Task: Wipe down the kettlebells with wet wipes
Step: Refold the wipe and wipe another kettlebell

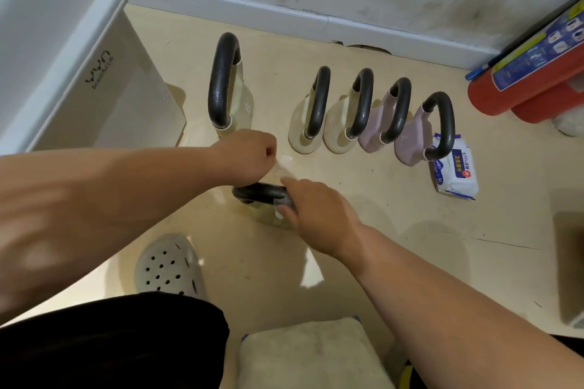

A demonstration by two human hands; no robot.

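The nearest kettlebell (257, 193) is set on the floor (395, 230) toward its near edge, between the person's two arms. Its smooth black handle is seen lying almost level, and only a sliver of a pale cream body is shown beneath it; the rest is covered by the right hand (316, 215), whose fingers are curled over the handle's right end. A thin white wet wipe (283, 166) is pinched in the clenched left hand (245, 156), and it seems to be stretched down to the handle under the right fingers, though motion blur makes this hard to tell.

Behind, toward the floor's far edge, a tall cream kettlebell (230, 85) is stood alone, and a row of four smaller ones is lined up to its right: two cream kettlebells (327, 123) and two pink kettlebells (410, 136), all with glossy black looped handles. A soft pack of wipes (456, 174) is laid just beside the rightmost one, partly hidden by its handle. A white plastic bin (63, 57) is cut off at the left edge and a red fire extinguisher (518, 79) at the right.
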